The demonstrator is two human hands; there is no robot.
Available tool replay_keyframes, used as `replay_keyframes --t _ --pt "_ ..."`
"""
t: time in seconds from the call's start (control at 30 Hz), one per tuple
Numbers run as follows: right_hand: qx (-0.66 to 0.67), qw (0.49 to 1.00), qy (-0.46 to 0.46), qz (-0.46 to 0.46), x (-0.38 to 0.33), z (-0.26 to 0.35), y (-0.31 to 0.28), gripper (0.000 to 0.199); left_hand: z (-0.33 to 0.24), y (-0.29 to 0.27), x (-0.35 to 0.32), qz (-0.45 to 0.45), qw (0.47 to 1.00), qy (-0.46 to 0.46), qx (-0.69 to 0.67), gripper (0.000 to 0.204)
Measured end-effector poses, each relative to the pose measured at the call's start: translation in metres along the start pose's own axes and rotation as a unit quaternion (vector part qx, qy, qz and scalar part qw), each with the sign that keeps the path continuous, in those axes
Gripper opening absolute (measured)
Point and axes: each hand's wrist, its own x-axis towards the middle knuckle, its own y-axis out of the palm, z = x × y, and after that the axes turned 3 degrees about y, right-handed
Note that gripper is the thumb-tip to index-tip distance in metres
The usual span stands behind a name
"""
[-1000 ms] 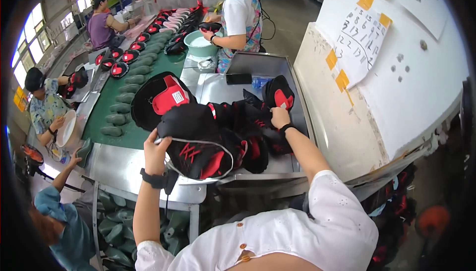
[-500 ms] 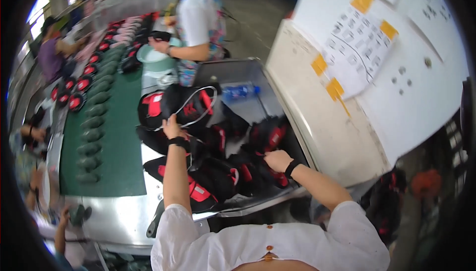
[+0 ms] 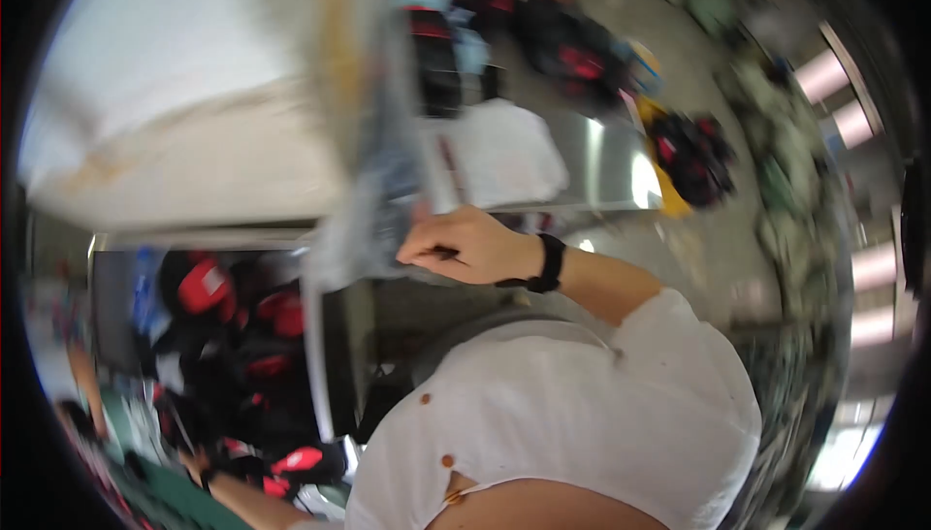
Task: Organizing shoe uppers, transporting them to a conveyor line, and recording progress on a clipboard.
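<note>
My right hand (image 3: 475, 244) is raised in the middle of the picture, its fingers curled inward beside a clear plastic bag (image 3: 383, 210) hanging along the white board. What the fingers hold, if anything, I cannot make out. Down at the lower left, my left hand (image 3: 197, 464) reaches to the near edge of a pile of black-and-red fabric pieces (image 3: 208, 355) in a metal tray. Blur hides its fingers, so its grip is unclear.
The large white board (image 3: 194, 74) fills the upper left. Beyond my right hand, a metal table (image 3: 606, 166) carries a white cloth or sheet (image 3: 509, 152) and black-and-red pieces (image 3: 572, 50). A blue bottle (image 3: 145, 288) lies in the tray. A green belt (image 3: 155, 481) runs at lower left.
My view has swung right. My right hand has left the black-and-red pieces and risen to beside the plastic bag. My left hand stays by the pile, now at the lower left.
</note>
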Motion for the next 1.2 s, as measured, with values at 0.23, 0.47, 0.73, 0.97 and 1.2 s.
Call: replay_keyframes --t 0.23,0.47,0.73,0.97,1.2 --pt "0.003 0.893 0.25 -0.374 -0.256 -0.054 -0.153 0.014 -0.295 -0.047 0.009 0.007 0.983 0.184 0.025 0.042" --pt "-0.204 0.615 0.647 -0.403 -0.615 -0.224 -0.249 0.022 -0.576 -0.071 -0.08 -0.029 0.964 0.245 0.101 0.036" --pt "-0.027 0.701 0.694 -0.16 -0.679 -0.324 -0.215 0.02 -0.915 -0.026 -0.205 0.338 0.834 0.396 -0.182 0.044" --pt "0.027 0.645 0.761 -0.068 -0.775 -0.357 -0.216 0.023 -1.022 0.032 -0.213 0.468 0.812 0.313 -0.155 0.107" --pt "-0.052 0.648 0.759 0.037 -0.846 -0.477 -0.281 0.022 -0.995 0.058 -0.213 0.429 0.835 0.335 -0.082 0.121"
